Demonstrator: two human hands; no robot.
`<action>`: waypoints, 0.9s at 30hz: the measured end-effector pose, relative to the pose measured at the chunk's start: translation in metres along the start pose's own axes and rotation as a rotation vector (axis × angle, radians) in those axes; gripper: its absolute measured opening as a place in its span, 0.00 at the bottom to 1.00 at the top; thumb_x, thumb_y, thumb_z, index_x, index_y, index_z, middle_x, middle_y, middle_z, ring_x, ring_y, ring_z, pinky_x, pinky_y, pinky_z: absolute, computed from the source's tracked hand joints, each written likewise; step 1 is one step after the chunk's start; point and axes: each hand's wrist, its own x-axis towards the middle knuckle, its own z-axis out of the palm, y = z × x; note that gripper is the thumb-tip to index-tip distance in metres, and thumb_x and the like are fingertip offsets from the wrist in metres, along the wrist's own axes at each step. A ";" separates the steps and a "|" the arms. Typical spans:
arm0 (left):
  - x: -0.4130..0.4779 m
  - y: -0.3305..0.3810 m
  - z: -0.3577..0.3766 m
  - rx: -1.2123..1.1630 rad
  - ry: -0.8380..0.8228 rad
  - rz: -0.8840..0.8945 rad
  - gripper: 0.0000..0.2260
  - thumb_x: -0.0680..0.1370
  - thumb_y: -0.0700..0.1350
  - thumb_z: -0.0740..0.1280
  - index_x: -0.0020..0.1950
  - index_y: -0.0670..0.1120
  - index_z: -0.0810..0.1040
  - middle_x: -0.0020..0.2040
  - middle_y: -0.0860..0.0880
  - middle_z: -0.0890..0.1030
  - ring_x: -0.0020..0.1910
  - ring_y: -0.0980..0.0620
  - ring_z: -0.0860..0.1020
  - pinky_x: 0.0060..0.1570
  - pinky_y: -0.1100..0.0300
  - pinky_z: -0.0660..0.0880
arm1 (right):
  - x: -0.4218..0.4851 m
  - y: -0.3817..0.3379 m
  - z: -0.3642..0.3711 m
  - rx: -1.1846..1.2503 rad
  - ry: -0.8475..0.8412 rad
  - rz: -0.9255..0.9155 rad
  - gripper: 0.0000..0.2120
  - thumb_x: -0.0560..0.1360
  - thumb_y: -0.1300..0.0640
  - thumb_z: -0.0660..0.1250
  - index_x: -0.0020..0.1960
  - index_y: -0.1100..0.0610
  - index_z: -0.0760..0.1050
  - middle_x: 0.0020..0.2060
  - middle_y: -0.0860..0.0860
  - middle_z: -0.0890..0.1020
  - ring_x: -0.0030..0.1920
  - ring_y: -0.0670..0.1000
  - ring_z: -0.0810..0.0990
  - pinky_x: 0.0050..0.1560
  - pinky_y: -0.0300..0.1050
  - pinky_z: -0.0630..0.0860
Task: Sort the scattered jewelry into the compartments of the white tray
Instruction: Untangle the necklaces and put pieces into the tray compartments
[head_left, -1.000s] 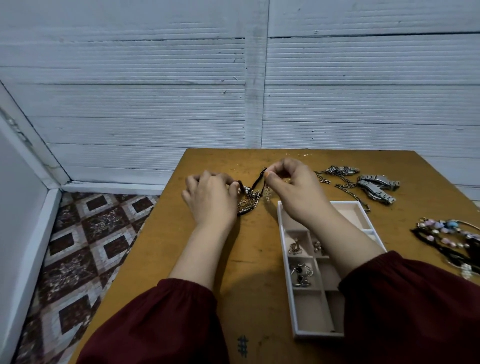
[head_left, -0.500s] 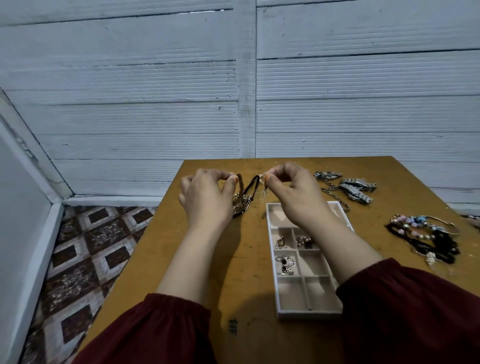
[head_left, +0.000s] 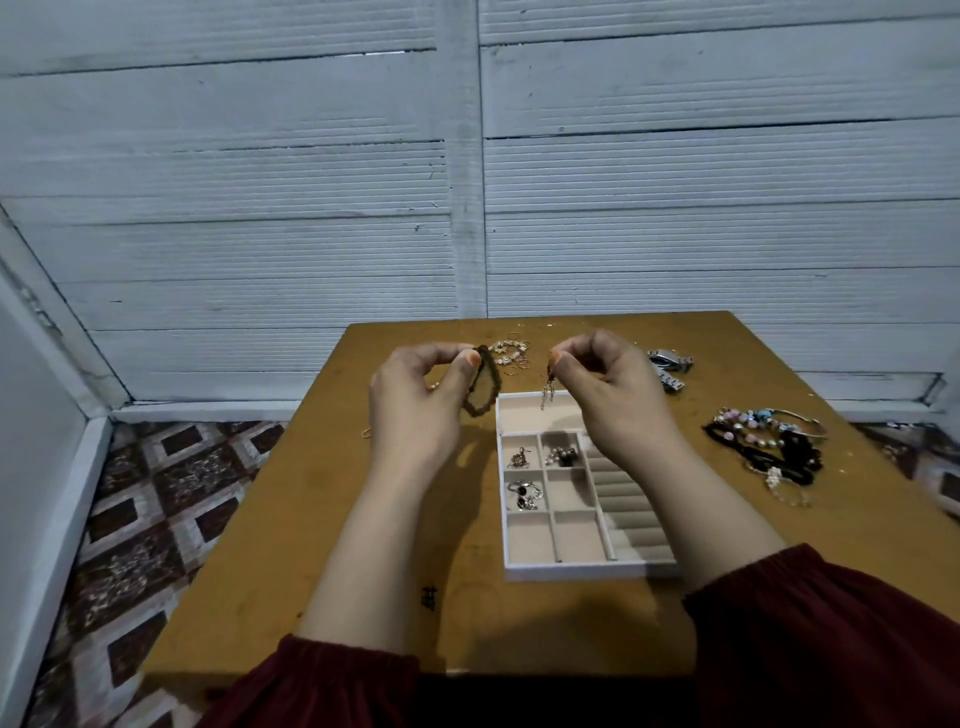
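The white tray (head_left: 522, 570) lies mid-table, with small pieces in three of its left compartments and ring rolls on its right side. Raised above the table left of the tray, my left hand (head_left: 415, 400) pinches a dark brown bracelet (head_left: 120, 387) that hangs as a loop. My right hand (head_left: 610, 397) pinches a small metal dangling piece (head_left: 548, 391) over the tray's far large compartment. Loose gold rings and small pieces (head_left: 511, 355) lie beyond the hands.
Silver watches (head_left: 670, 366) lie at the far right of the wooden table (head_left: 311, 519). A pile of beaded bracelets and black bands (head_left: 769, 447) sits right of the tray. A small gold piece (head_left: 367, 432) rests near the left edge. A white wall stands behind.
My hands have lifted and moved apart, separating the tangle: the bracelet stays with the left hand, the small metal piece with the right. The view has tilted, showing rings behind.
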 end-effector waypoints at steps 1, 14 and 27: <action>-0.005 0.002 0.002 -0.025 -0.007 -0.006 0.03 0.75 0.45 0.70 0.43 0.53 0.81 0.48 0.49 0.83 0.51 0.52 0.79 0.58 0.51 0.74 | -0.005 0.002 -0.003 0.014 0.005 0.004 0.06 0.76 0.57 0.66 0.40 0.50 0.75 0.39 0.46 0.79 0.41 0.46 0.77 0.45 0.43 0.73; -0.045 0.004 0.016 -0.132 -0.013 -0.059 0.03 0.76 0.44 0.70 0.44 0.52 0.81 0.47 0.51 0.83 0.49 0.57 0.79 0.55 0.58 0.75 | -0.039 0.021 -0.004 0.123 -0.022 0.077 0.08 0.76 0.61 0.67 0.39 0.51 0.76 0.34 0.45 0.78 0.36 0.40 0.76 0.42 0.36 0.72; -0.047 -0.014 0.017 -0.044 0.100 -0.069 0.10 0.76 0.45 0.70 0.39 0.60 0.77 0.47 0.53 0.81 0.51 0.55 0.78 0.56 0.53 0.75 | -0.023 0.029 0.015 -0.116 -0.083 0.149 0.05 0.76 0.53 0.67 0.42 0.51 0.78 0.39 0.47 0.82 0.43 0.50 0.81 0.50 0.54 0.78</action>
